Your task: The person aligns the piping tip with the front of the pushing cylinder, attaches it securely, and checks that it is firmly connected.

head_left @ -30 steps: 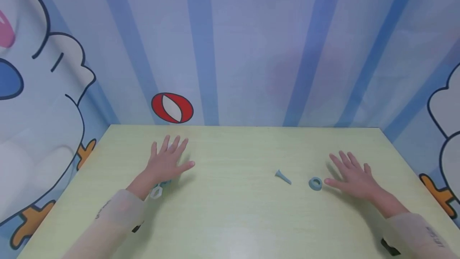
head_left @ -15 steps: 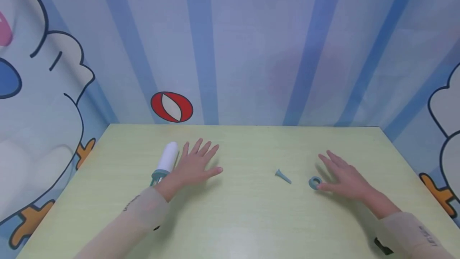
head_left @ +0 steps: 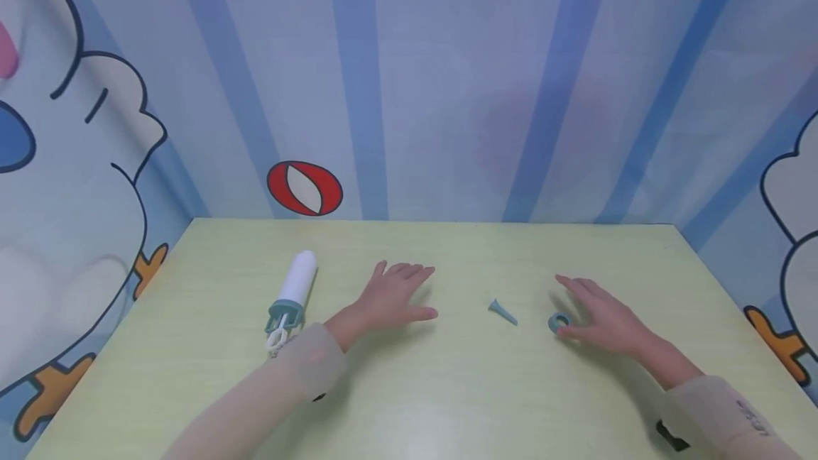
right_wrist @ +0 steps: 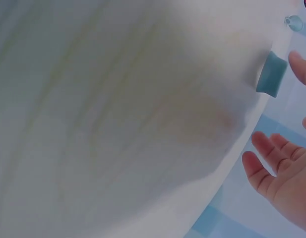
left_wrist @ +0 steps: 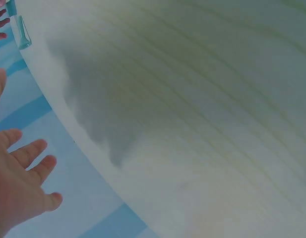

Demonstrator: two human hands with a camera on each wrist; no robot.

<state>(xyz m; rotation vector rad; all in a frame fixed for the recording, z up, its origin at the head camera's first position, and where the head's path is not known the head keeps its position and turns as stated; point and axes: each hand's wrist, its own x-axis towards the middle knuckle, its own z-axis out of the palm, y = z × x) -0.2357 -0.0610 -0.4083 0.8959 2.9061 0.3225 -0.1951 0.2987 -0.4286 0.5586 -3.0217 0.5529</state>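
My left hand (head_left: pixel 390 300) hovers over the middle of the table, fingers spread and nothing held, a short way left of a small teal cone-shaped nozzle (head_left: pixel 503 312). In the left wrist view the nozzle (left_wrist: pixel 24 33) stands out beyond the fingertips. My right hand (head_left: pixel 607 321) is beside a teal ring (head_left: pixel 554 323), its thumb tip overlapping the ring's right edge in the head view. The right wrist view shows the ring (right_wrist: pixel 272 74) close to the thumb (right_wrist: pixel 300 68), with the other fingers loosely bent.
A white tube (head_left: pixel 299 279) with a teal collar (head_left: pixel 285 313) and a white ring-ended handle (head_left: pixel 276 338) lies on the left, close to my left forearm. The pale table (head_left: pixel 434 389) ends at a blue striped backdrop (head_left: pixel 441 91).
My left hand has swept right, from over the white tube to near the nozzle, uncovering the tube. My right hand has shifted left to the ring.
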